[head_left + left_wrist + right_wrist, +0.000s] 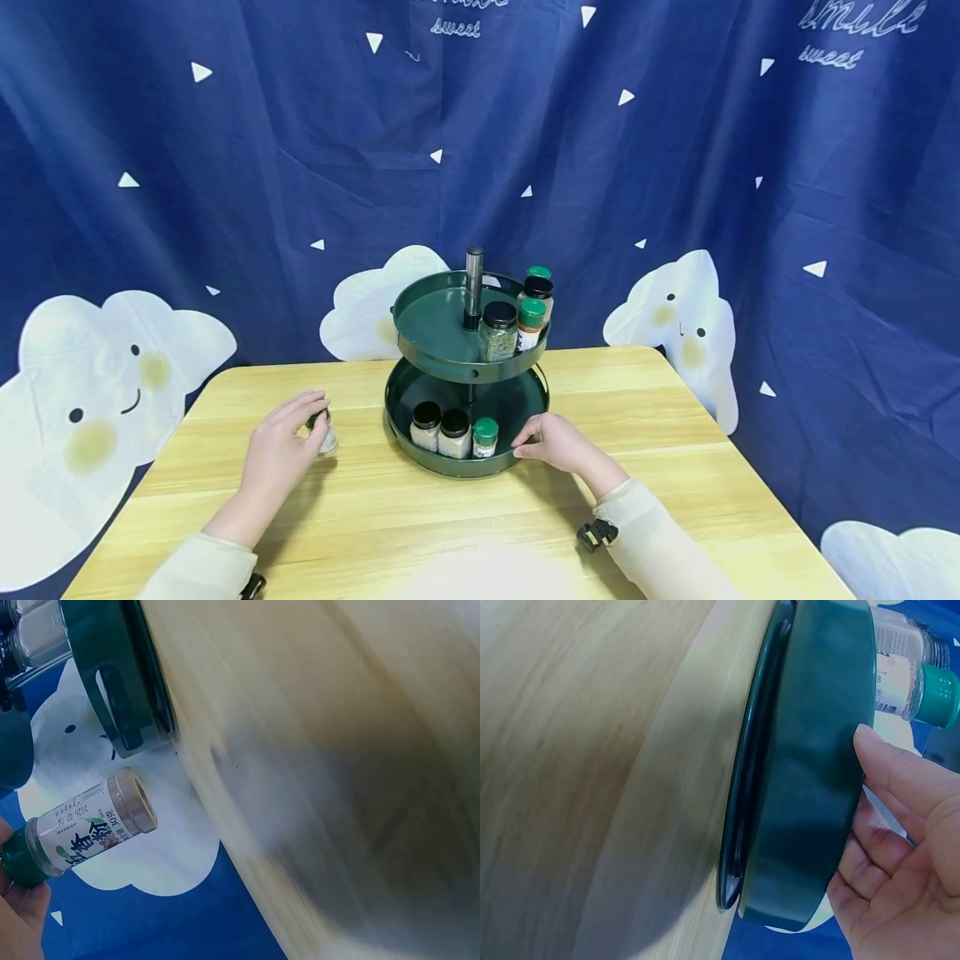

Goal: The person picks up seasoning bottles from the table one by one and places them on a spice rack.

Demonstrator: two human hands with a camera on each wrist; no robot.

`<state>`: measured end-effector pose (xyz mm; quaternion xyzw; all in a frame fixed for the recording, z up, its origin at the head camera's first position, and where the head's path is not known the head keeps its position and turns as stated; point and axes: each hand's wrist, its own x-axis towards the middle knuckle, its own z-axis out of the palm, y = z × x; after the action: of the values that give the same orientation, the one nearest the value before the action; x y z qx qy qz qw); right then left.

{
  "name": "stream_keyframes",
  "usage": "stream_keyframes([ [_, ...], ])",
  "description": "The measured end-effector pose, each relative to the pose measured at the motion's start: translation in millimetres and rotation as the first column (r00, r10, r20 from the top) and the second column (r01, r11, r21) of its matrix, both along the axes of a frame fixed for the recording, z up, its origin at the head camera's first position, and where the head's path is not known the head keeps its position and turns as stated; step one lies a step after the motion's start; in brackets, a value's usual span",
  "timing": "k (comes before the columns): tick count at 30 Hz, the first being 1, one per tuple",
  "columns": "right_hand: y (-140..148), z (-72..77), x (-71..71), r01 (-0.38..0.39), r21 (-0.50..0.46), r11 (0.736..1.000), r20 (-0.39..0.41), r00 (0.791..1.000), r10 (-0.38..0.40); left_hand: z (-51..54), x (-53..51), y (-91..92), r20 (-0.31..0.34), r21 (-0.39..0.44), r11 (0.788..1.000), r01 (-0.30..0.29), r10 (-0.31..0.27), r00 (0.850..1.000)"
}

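My left hand (285,442) holds a spice jar (86,829) by its green cap, left of a dark green two-tier rack. The jar has a white printed label, and its base shows clear of the tabletop in the left wrist view. At the right front of the rack's lower tray (457,468), my right hand (558,442) pinches the rim between thumb and fingers. Inside that tray stand two black-capped jars (454,442) with pale contents and a green-capped jar (485,442), grouped along the front.
On the upper tray (427,354) several jars, including a black-capped one (498,333) and a green-capped one (529,327), stand at the right side. A metal post (474,283) rises through it. Behind the wooden table (420,533) hangs a blue curtain (480,125).
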<state>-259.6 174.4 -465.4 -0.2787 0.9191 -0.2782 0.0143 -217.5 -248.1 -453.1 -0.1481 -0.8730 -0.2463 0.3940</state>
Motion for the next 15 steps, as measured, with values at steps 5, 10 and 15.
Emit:
stream_keyframes([
  [5,0.3,0.3,-0.6,-0.001,0.0,1.0,0.003,1.0,0.001,-1.2,-0.2,3.3,-0.024,0.02,1.0,0.01,-0.009,1.0],
  [10,-0.1,0.5,-0.6,0.003,0.0,1.0,0.003,1.0,-0.003,-0.5,-1.0,7.6,-0.063,0.043,0.999,0.033,-0.03,0.998],
  [15,-0.3,1.2,0.2,0.009,-0.006,1.0,0.011,1.0,-0.008,1.8,-1.3,12.2,-0.076,0.046,0.998,0.051,-0.047,0.996],
])
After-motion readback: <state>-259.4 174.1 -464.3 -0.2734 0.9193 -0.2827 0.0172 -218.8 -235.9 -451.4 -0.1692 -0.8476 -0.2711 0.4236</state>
